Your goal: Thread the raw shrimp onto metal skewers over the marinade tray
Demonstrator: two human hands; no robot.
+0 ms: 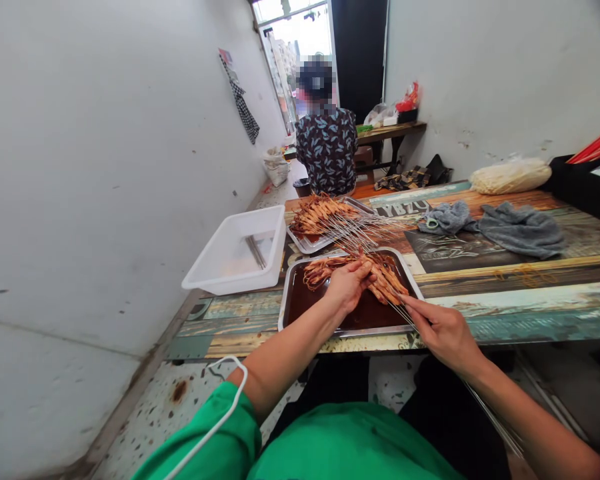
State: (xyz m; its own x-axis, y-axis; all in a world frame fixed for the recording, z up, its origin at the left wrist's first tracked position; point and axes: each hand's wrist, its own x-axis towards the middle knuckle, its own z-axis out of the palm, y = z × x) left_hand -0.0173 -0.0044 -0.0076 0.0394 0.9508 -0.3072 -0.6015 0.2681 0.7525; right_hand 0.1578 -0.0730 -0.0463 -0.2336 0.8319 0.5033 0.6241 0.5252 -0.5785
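My left hand [349,285] is closed on the upper part of reddish-brown meat skewers [384,283] over the near metal tray [281,308]. Fingers bent, my right hand [443,328] grips the thin metal sticks of the skewers just below the meat. Those sticks run down past my right wrist towards the lower right. Dark brown sauce [305,310] covers the near tray's bottom, and more meat lies at its back left. Behind it, a second tray [307,247] holds a heap of meat skewers [325,217], their bare sticks pointing right.
A white plastic tub [205,273] with metal sticks [255,252] inside stands left of the trays. Grey cloths [521,229], a bagged pale item [511,176] and a black box [575,190] lie at right on the wooden table [485,290]. A person [326,150] sits beyond, back turned.
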